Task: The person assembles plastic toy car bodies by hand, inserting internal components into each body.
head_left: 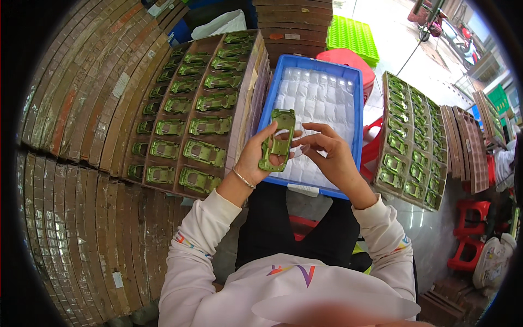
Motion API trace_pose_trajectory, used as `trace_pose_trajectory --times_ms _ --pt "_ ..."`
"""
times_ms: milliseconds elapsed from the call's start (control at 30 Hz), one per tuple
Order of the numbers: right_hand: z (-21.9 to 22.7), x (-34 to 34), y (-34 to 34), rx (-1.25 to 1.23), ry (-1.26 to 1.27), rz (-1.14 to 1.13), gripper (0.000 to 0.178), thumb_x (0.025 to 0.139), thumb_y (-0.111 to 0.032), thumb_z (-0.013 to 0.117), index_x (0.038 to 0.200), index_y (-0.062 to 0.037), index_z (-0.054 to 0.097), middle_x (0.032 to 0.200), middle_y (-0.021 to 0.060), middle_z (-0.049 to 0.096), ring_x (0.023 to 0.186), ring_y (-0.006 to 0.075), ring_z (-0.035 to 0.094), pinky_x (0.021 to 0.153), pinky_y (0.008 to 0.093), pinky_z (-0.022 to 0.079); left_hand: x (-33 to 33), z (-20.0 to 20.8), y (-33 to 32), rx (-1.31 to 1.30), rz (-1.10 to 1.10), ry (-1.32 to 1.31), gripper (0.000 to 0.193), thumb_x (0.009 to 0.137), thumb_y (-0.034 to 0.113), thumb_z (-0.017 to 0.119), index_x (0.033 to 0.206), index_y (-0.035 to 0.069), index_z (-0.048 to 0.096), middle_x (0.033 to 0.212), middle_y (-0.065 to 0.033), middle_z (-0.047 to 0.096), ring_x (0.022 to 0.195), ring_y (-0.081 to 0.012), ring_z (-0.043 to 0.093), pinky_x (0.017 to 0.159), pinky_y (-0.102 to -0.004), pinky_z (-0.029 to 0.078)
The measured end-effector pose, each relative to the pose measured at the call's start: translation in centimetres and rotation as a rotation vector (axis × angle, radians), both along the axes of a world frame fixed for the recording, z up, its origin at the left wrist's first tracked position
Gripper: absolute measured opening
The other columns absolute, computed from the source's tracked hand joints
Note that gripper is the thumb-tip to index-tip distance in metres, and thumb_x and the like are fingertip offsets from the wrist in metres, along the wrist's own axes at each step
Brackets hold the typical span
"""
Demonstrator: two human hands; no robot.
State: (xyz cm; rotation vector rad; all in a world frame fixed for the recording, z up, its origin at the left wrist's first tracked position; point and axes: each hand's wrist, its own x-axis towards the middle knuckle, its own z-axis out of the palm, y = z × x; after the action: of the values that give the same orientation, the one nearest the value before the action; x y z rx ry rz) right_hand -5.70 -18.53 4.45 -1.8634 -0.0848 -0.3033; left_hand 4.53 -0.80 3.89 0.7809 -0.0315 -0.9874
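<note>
Both hands meet above the lap: the left hand (256, 158) has its fingers closed round a green toy car shell (277, 140), held upright, while the right hand (329, 155) pinches what may be a small clear insert against it, too faint to be sure. A loose pinch could drop that piece into the blue crate (357, 103) of white pocketed tray just beyond. Left, a brown tray (239, 128) of green shells crowds the elbow; another tray (411, 144) stands right.

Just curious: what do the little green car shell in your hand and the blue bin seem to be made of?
Green car shell: probably painted metal or plastic; its glossy, slightly metallic sheen leaves that open. Blue bin: looks like moulded plastic, with smooth, even-coloured walls.
</note>
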Motion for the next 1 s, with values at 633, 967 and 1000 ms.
trace_pose_trajectory --times_ms 633,967,1000 --pt "-0.9 -2.6 2.1 0.615 0.293 -0.096 0.018 0.087 -0.009 0.069 0.098 -0.0024 0.057 0.075 -0.0010 0.060 0.066 0.0049 0.055 0.059 0.0214 0.047 -3.8 -2.1 -0.2 -0.098 0.236 0.102 0.053 0.098 0.049 0.043 0.119 0.003 0.056 0.103 -0.0109 0.063 0.093 -0.0245 0.063 0.081 -0.0375 0.053" --pt "-4.2 -1.7 2.7 0.199 0.128 -0.223 0.016 0.088 -0.014 0.070 0.100 -0.0038 0.066 0.093 -0.0014 0.066 0.082 0.0066 0.054 0.063 0.0235 0.045 -5.0 -3.9 -0.9 -0.182 0.243 0.357 0.053 0.095 0.052 0.046 0.113 0.004 0.056 0.102 -0.0138 0.065 0.086 -0.0262 0.065 0.081 -0.0383 0.053" --pt "-3.8 -1.8 2.9 0.202 0.132 -0.222 0.016 0.088 -0.014 0.070 0.100 -0.0038 0.066 0.093 -0.0014 0.066 0.082 0.0066 0.054 0.063 0.0235 0.045 -4.9 -4.2 -0.8 -0.179 0.245 0.360 0.053 0.095 0.052 0.046 0.113 0.004 0.056 0.102 -0.0138 0.065 0.086 -0.0262 0.065 0.081 -0.0383 0.053"
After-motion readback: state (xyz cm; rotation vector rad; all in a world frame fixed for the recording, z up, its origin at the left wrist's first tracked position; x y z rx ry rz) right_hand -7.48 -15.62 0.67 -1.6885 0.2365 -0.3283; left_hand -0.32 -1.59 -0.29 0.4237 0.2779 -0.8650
